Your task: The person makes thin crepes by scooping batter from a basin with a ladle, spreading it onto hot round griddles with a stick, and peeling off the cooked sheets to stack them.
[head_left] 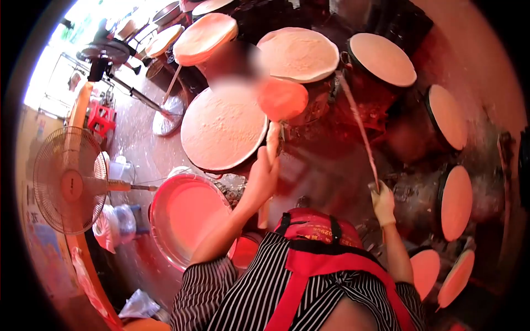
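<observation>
My left hand (265,175) is closed around the handle of a ladle (282,99), whose round bowl is raised beside a large round griddle. Pale batter (223,127) covers that griddle nearly to its rim. My right hand (382,205), in a light glove, grips one end of a long thin stick (360,122). The stick's far end reaches the edge of another griddle (298,54), also coated in a pale layer. Below my left forearm stands a wide tub (190,215) of smooth liquid batter. A blurred patch hides part of the area between the griddles.
More coated griddles (382,59) curve around to the right side. A standing fan (72,185) is at the left, with another fan (105,53) behind it. A red stool (101,118) and clear plastic-wrapped containers (117,223) stand on the wet floor.
</observation>
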The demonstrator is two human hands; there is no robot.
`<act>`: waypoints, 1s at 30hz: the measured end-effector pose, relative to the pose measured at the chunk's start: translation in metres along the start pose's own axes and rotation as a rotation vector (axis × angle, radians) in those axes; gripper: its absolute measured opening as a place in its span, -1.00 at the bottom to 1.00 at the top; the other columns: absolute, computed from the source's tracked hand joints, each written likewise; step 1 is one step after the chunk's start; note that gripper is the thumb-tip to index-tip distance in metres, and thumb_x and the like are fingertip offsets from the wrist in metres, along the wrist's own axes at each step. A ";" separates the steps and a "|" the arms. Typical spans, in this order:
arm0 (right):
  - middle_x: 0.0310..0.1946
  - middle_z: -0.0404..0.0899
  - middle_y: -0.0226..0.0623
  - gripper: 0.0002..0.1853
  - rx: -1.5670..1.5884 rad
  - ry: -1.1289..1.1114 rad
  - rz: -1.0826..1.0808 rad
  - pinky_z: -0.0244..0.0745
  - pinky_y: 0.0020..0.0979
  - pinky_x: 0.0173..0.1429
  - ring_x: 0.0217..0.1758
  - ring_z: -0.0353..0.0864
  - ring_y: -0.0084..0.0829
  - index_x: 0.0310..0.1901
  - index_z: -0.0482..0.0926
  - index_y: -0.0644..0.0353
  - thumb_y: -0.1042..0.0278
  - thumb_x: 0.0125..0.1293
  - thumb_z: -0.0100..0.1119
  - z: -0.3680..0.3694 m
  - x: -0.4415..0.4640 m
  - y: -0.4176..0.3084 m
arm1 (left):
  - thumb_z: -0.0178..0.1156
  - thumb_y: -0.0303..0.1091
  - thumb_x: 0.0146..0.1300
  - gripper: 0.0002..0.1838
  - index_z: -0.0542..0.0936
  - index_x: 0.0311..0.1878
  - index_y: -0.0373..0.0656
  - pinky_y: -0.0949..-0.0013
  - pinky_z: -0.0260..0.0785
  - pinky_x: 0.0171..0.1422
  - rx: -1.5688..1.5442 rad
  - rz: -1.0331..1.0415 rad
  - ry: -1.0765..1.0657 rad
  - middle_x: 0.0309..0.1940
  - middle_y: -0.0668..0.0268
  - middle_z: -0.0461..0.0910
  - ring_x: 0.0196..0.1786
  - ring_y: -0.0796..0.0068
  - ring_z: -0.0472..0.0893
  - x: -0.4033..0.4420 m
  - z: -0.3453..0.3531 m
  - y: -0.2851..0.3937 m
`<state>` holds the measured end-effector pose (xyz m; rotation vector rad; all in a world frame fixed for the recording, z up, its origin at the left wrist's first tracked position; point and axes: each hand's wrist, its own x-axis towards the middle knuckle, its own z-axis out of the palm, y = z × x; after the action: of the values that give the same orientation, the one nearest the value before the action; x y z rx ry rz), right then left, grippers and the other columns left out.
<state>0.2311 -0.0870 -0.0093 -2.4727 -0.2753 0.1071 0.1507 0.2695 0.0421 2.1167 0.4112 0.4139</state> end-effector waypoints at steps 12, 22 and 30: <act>-0.26 0.54 -0.23 -0.65 -0.424 -0.082 -0.801 0.54 -0.23 -0.20 -0.24 0.63 -0.19 -0.11 0.41 0.07 0.10 0.14 0.20 0.167 0.335 -0.192 | 0.02 -0.22 0.42 -0.81 0.36 -0.13 -0.14 0.68 -0.02 -0.75 -1.325 -1.072 0.109 -0.56 0.46 0.22 -0.69 0.75 0.16 0.027 -0.058 0.044; -0.33 0.59 -0.24 -0.73 -0.547 -0.434 -1.155 0.53 -0.15 -0.27 -0.38 0.64 -0.21 -0.23 0.53 0.09 0.08 0.20 0.05 0.183 0.486 -0.243 | -0.04 -0.25 0.45 -0.73 0.30 -0.05 -0.32 0.71 0.01 -0.74 -1.660 -0.889 0.761 -0.51 0.39 0.21 -0.68 0.76 0.12 0.072 -0.014 0.088; -0.55 0.63 -0.20 -0.73 -0.308 -0.748 -1.302 0.43 -0.27 -0.43 -0.53 0.58 -0.37 -0.32 0.68 0.27 0.24 0.00 0.28 0.086 0.604 -0.463 | -0.12 -0.27 0.48 -0.72 0.26 -0.01 -0.35 0.67 0.09 -0.72 -1.849 -0.785 0.873 -0.48 0.38 0.19 -0.65 0.74 0.16 0.097 0.001 0.087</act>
<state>0.7287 0.4571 0.1994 -1.9255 -2.2144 0.4307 0.2486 0.2650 0.1280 -0.1298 0.8121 0.7612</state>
